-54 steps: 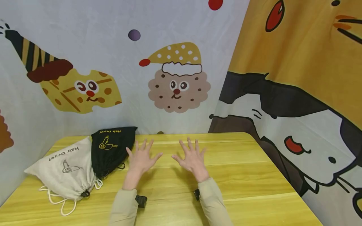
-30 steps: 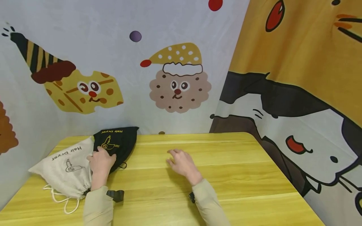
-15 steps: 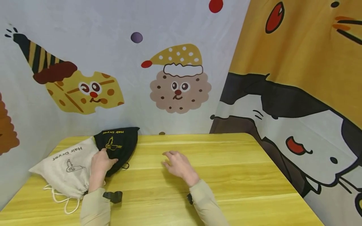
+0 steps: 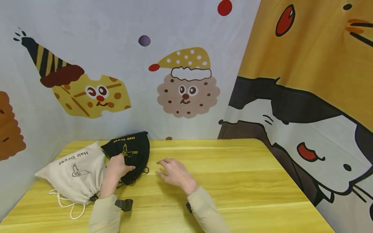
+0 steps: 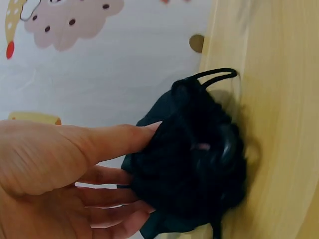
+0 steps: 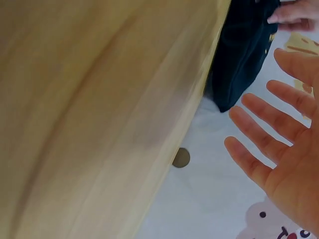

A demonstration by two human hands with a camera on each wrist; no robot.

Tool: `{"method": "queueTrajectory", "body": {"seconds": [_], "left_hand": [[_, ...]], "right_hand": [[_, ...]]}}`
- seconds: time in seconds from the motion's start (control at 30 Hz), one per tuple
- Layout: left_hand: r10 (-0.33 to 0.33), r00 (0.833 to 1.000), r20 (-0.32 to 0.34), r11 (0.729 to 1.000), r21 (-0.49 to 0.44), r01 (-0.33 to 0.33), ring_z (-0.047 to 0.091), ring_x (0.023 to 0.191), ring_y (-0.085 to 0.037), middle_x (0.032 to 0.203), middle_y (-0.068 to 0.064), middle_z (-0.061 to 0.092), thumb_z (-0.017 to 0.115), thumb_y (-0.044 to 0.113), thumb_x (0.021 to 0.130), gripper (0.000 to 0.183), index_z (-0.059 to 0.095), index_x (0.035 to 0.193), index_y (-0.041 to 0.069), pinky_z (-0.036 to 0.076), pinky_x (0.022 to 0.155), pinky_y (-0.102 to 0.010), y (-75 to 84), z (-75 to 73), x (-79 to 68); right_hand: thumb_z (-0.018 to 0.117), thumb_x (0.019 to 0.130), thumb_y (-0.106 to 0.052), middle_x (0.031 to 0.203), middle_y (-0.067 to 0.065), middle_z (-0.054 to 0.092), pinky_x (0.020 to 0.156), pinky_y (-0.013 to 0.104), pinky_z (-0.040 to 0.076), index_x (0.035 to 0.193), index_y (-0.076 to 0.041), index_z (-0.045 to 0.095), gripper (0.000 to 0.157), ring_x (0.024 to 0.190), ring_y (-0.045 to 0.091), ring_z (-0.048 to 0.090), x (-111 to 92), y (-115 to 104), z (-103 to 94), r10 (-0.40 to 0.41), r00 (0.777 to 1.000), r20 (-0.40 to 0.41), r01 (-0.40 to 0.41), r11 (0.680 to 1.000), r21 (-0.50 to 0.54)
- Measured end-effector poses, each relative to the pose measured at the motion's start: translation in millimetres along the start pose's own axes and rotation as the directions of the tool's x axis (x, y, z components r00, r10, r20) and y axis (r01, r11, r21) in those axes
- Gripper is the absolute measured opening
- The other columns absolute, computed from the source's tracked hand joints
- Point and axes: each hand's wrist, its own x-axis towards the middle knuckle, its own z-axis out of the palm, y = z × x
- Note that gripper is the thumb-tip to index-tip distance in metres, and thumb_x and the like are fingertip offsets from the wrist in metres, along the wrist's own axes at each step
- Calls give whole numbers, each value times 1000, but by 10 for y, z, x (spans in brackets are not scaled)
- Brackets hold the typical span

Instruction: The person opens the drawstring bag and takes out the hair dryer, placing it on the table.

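A black drawstring bag [image 4: 140,158] with yellow "Hair Dryer" print lies at the back left of the wooden table [image 4: 227,181]. My left hand [image 4: 115,169] holds its near left side. In the left wrist view the thumb lies on one face of the black bag [image 5: 184,174] and the fingers go against the other, beside the gathered mouth and cord. My right hand [image 4: 176,174] hovers to the right of the bag, holding nothing. Its fingers are spread and loosely bent in the right wrist view.
A cream drawstring bag [image 4: 77,174], also printed "Hair Dryer", lies left of the black one, its white cords [image 4: 73,205] trailing toward the near side. Cartoon-printed cloth [image 4: 186,29] hangs behind the table and along its right side.
My left hand went from spread in mid-table to the black bag, and the bag has shifted right and turned slightly, away from the cream one. My right hand relaxed and moved left.
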Motion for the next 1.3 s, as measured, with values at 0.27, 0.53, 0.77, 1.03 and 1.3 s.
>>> {"method": "queueTrajectory", "body": {"seconds": [0.27, 0.53, 0.77, 1.03, 1.3], "left_hand": [[51, 998, -34, 997, 52, -49, 61, 89, -48, 104, -36, 59, 78, 26, 76, 65, 52, 114, -19, 53, 76, -51, 283, 106, -36], [63, 998, 8, 995, 78, -63, 62, 92, -46, 108, -33, 60, 80, 25, 74, 70, 49, 120, -17, 54, 76, -50, 448, 206, -26], [99, 994, 38, 992, 81, -102, 61, 99, -44, 116, -33, 57, 80, 26, 74, 75, 47, 126, -15, 54, 80, -50, 593, 277, -30], [167, 985, 32, 985, 32, -168, 60, 105, -42, 119, -29, 59, 82, 27, 72, 72, 51, 125, -10, 52, 84, -50, 731, 392, -37], [271, 963, -18, 961, -55, -271, 62, 100, -38, 110, -23, 64, 82, 27, 72, 60, 58, 115, -6, 53, 84, -45, 809, 527, -32]], "right_hand": [[65, 88, -38, 118, -1, 65, 84, 27, 54, 125, -19, 61, 42, 100, 16, 64, 34, -82, 51, -59, 998, 2, 59, 997, -53], [70, 83, -39, 113, -3, 66, 79, 24, 54, 117, -19, 65, 39, 95, 13, 64, 26, -67, 83, -101, 995, -2, 100, 986, -137], [72, 81, -43, 92, -5, 64, 66, 23, 51, 100, -21, 68, 29, 78, 9, 62, 5, -46, 23, -80, 996, 35, 86, 972, -219], [72, 80, -43, 81, -5, 63, 64, 25, 51, 84, -22, 63, 23, 73, 11, 62, -89, 38, -74, -54, 995, 84, 75, 960, -269], [72, 81, -43, 81, -4, 61, 63, 25, 52, 87, -20, 62, 25, 73, 11, 62, -233, 215, -112, -20, 993, 112, 46, 971, -236]]}}
